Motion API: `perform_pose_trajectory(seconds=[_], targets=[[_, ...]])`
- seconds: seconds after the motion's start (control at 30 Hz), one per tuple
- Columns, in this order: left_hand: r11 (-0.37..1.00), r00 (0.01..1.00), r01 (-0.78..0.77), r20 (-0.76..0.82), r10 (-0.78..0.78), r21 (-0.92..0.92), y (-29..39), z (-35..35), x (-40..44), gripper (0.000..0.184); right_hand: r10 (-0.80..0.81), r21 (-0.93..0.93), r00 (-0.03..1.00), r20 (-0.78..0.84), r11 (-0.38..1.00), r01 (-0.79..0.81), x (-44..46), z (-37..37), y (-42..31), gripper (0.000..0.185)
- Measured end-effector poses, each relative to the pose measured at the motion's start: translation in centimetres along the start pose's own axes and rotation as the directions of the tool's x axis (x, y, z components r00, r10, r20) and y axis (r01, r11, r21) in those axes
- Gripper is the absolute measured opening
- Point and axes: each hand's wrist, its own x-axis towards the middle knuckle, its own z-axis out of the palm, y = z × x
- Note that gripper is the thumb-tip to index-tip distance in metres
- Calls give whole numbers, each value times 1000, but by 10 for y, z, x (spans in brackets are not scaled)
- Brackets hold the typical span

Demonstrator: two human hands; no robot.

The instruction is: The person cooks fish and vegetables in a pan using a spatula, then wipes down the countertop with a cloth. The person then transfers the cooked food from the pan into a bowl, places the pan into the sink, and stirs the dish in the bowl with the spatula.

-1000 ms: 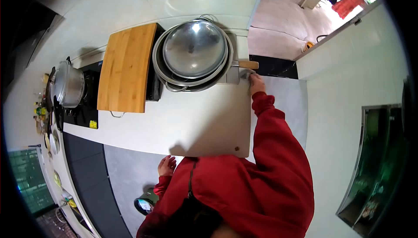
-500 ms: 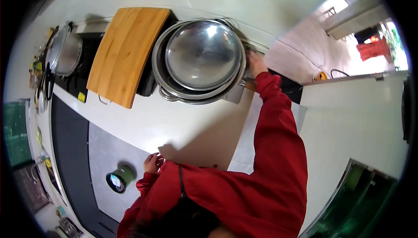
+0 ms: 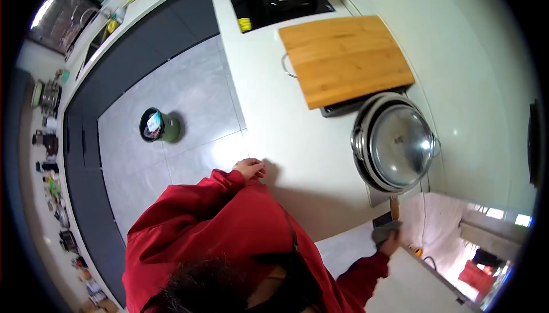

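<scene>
One round dark-green bin (image 3: 169,128) stands on the floor at left. On the black glass hob (image 3: 277,12), a yellow label (image 3: 245,24) is too small to read. Beside the counter's edge, the left hand (image 3: 250,168) is loosely curled, apparently empty. Past the rectangular light-brown wooden board (image 3: 349,58), a crumpled grey cloth (image 3: 383,232) hangs beyond the counter's end, gripped in the right hand's (image 3: 392,243) bent fingers, near a brown wooden handle (image 3: 395,207). It looks light, soft and limp, best held bunched across its middle.
</scene>
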Motion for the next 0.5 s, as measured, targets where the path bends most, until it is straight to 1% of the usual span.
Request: perform_pose_trajectory(seconds=[0.03, 0.07, 0.1, 0.13, 0.17, 0.2, 0.23, 0.27, 0.3, 0.33, 0.37, 0.4, 0.43, 0.5], targets=[[1000, 1000, -8, -7, 8, -24, 3, -3, -1, 22, -143, 32, 987, 71, 989, 141, -32, 21, -41, 33], [1000, 1000, -10, 17, 10, -18, 8, -6, -2, 22, 54, 63, 972, 227, 996, -69, -58, 48, -65, 32], [1000, 999, -13, 43, 14, -9, 11, -11, -2, 21, 80, -26, 965, 251, 997, -76, -85, 82, -73, 32], [999, 998, -25, 50, 27, -36, 7, -19, 4, 22, -148, -65, 940, 309, 982, 176, -106, 119, -53, 41], [998, 998, -33, 47, 36, -48, 7, -29, 3, 22, -354, -306, 762, 542, 761, 572, -127, 148, -40, 49], [998, 995, -63, 70, 65, -26, 10, -41, 0, 22, -10, -546, 717, 697, 641, 539, -144, 163, -114, 58], [996, 991, -93, 98, 93, -7, 15, -52, -1, 22, -74, -575, 774, 629, 626, 527, -163, 177, -125, 61], [990, 989, -135, 62, 132, 46, 25, -62, -9, 21, -103, -579, 787, 608, 620, 529, -166, 186, -121, 65], [988, 987, -149, 63, 146, 40, 27, -79, -6, 21, -134, -581, 799, 587, 618, 530, -168, 200, -124, 68], [987, 986, -162, 48, 163, -17, 25, -97, -3, 20, -139, -584, 803, 580, 617, 528, -169, 212, -130, 68], [982, 983, -174, 37, 177, -77, 22, -114, 2, 19, -127, -547, 750, 649, 607, 576, -169, 222, -140, 67], [970, 991, -127, 23, 135, -207, 20, -131, 9, 17, -116, -505, 688, 716, 595, 626, -169, 234, -152, 65], [967, 989, -137, 25, 146, -215, 22, -151, 14, 17, -126, -507, 689, 713, 587, 631, -171, 250, -173, 65], [953, 992, -126, -17, 126, -277, 31, -191, 21, 16, -205, -404, 611, 765, 586, 702, -171, 287, -221, 66]])
